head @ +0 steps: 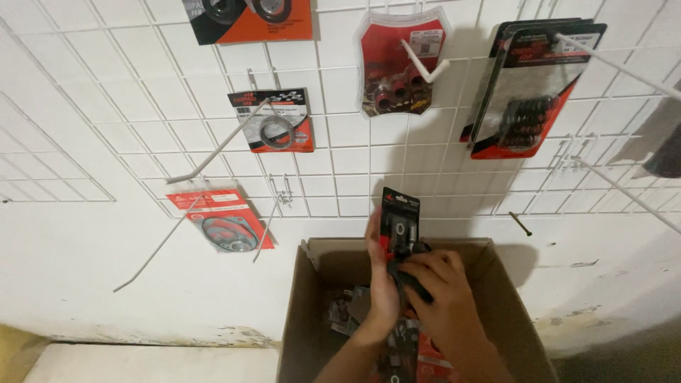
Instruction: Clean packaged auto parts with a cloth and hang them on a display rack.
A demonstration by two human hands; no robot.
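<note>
Head view is showing both hands working over the open cardboard box [312, 312] below the white wire grid wall [340, 152]. The left hand [381, 284] is supporting a black-and-red blister pack [399, 221] from behind, fingers clenched around its edge, while the right hand [441, 294] is grasping its lower end. Holding the pack upright with its top hang-hole clear looks wise, since an empty hook [284, 195] is sitting just up-left.

Matt brown cardboard box [305, 312], glossy plastic blister pack [399, 216], white-coated metal wire grid [340, 152], rough stained plaster wall [85, 262].
</note>
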